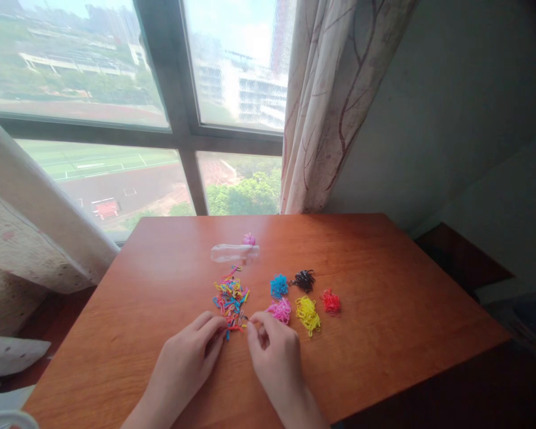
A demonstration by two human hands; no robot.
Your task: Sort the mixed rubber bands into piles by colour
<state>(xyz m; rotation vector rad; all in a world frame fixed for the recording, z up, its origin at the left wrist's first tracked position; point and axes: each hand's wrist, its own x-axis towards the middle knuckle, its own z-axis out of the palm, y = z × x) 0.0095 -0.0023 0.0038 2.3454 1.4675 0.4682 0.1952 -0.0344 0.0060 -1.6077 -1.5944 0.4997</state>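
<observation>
A heap of mixed-colour small rubber bands (232,295) lies on the wooden table. At its near left edge, my left hand (190,351) has thumb and forefinger pinched together against the bands; what is between them is hidden. My right hand (277,345) is closed in a pinch at the heap's near right edge, its fingertips beside a few loose bands. Anything it grips is too small to name. Just beyond the right hand sit single-colour piles: pink bands (280,310), blue bands (279,286), black bands (304,280), yellow bands (308,314) and red bands (331,302).
Behind the heap, a clear plastic container (232,253) lies on its side, with a pink round object (249,239) by its right end. The table (384,310) stands against a window (183,140), with a curtain (326,107) on each side.
</observation>
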